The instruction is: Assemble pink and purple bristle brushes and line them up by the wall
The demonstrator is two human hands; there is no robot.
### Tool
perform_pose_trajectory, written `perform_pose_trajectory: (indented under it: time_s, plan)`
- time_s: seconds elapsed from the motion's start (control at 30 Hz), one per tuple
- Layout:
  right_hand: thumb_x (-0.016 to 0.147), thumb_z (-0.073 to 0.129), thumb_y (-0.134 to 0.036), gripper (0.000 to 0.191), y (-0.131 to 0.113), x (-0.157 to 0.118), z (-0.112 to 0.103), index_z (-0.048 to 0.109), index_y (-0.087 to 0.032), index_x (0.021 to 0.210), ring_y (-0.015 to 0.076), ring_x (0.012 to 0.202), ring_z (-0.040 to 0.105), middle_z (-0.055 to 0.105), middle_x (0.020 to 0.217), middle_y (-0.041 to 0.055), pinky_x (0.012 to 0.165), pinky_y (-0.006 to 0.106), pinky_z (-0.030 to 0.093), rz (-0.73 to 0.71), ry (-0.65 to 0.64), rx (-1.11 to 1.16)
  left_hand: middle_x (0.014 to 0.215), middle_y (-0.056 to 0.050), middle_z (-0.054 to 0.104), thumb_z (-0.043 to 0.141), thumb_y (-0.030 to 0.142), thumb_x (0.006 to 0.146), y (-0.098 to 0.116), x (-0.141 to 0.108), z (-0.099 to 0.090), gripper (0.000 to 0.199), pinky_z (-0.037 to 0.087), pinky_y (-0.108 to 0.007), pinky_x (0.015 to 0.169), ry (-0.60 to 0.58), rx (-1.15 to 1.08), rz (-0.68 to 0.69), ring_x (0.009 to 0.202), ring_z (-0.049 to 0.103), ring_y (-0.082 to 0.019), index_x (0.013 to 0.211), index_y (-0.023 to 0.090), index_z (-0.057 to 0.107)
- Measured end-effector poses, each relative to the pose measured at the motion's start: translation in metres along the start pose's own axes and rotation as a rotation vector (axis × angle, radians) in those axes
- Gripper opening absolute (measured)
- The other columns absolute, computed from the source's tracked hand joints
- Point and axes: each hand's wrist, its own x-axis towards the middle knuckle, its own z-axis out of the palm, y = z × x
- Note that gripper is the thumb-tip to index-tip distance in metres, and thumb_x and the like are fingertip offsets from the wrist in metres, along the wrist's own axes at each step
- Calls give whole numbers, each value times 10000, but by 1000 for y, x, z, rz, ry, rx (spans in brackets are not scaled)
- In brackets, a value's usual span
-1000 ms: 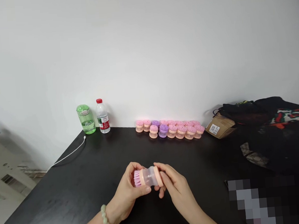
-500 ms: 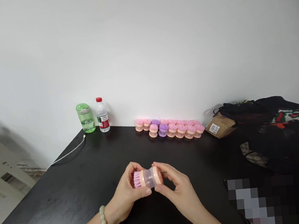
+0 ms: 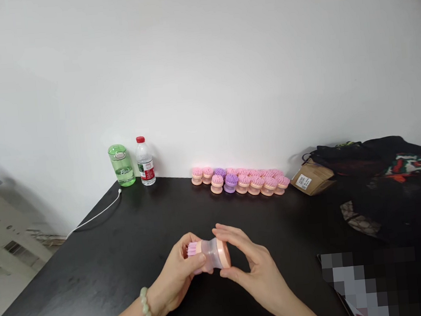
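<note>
Above smooth tabletop (image 3: pixel 95 276), left grip (image 3: pixel 179 269) holds a waisted, bristly brush (image 3: pixel 210 254) — right grip (image 3: pixel 260 269) wide around its base (image 3: pixel 225 254).

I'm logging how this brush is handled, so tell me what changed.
The right hand has spread its fingers wider about the base of the held brush; whether they touch is unclear. The left thumb has moved up slightly. The brush has turned, showing more of its base. The left hand still holds it; the brush rows, green bottle and red-capped bottle stay put.
</note>
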Motion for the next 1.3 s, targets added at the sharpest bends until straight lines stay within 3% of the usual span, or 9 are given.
perform_pose_trajectory:
  time_s: [0.2,0.47,0.7,0.77,0.87,1.03,1.17,1.3]
  plan:
    - [802,722,-135,472,-5,0,-5,651,-336,1223,239,1035,635,727,1188,51,872,400,590,-142,-40,-64,644,-35,636,756,651,688,0,0,2,541,457,-236,537,-28,29,-38,569,602,-141,763,166,529]
    - [879,610,-82,404,-10,0,-4,646,-328,1197,244,1025,632,698,1234,70,832,397,585,-350,-24,-205,575,-33,634,684,684,742,-3,0,-1,543,401,-181,402,-41,7,-146,444,585,-113,733,161,538]
    - [910,505,0,481,-7,-2,-5,602,-295,1277,240,1079,600,646,1267,103,861,405,574,-434,-67,-285,589,-35,634,663,719,731,-3,1,-1,581,380,-180,393,-49,1,-205,440,578,-111,774,144,588]
    - [914,531,-25,470,-5,-3,-5,588,-285,1301,249,1081,595,646,1260,108,873,412,568,-431,-58,-302,605,-31,631,672,710,731,-3,0,0,567,395,-189,420,-49,-8,-201,461,577,-113,778,155,567]
    - [909,656,-208,443,-2,-3,-4,565,-257,1339,275,1031,610,672,1187,119,857,429,568,-394,-23,-312,642,-19,619,715,667,724,1,-1,1,531,432,-213,514,-37,-21,-147,540,577,-116,772,172,528]
    - [910,604,-525,437,-1,-2,-3,646,-219,1218,222,724,604,681,796,60,632,350,548,-252,58,-312,768,14,598,898,380,615,8,-4,2,455,396,-210,625,-26,62,14,676,507,-106,870,183,576]
    - [920,526,-605,427,-3,-2,0,696,-232,1041,183,630,586,653,739,38,558,299,515,-125,46,-302,904,-2,620,918,235,561,7,-3,-1,517,410,-239,677,-44,100,84,760,526,-138,967,211,599]
    - [887,598,-588,439,-2,-3,6,648,-235,1144,186,666,614,657,802,41,566,286,541,-144,116,-244,948,-12,622,900,251,602,5,-3,-3,495,422,-258,728,-29,69,103,819,543,-156,995,219,603]
